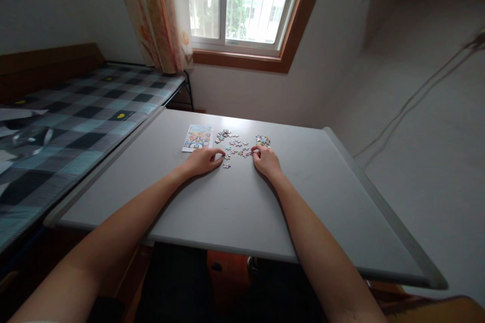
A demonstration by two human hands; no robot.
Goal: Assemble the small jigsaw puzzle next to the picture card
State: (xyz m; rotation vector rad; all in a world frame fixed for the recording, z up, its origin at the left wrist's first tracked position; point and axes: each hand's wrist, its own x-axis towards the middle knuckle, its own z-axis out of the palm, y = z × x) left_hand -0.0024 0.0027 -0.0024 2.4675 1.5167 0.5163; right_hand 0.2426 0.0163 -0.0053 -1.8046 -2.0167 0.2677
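Note:
Small jigsaw puzzle pieces (237, 144) lie scattered on the grey-white table (227, 207). My left hand (204, 160) rests left of them, thumb and index finger apart, their tips beside a piece (227, 157). Another puzzle piece (226, 165) lies just nearer to me. My right hand (266, 161) is at the right end of a short row of pieces (242, 153); its thumb and index finger close on a puzzle piece at that end, mostly hidden by the fingers. Beyond my left hand lies a colourful printed picture sheet (197, 137).
One pile of pieces (223, 135) sits at the back left, another pile (262, 139) beyond my right hand. A bed with a checked cover (125, 96) stands along the left. Behind the table are a curtain (162, 15) and a barred window (242, 5); cables (409, 103) hang on the right wall.

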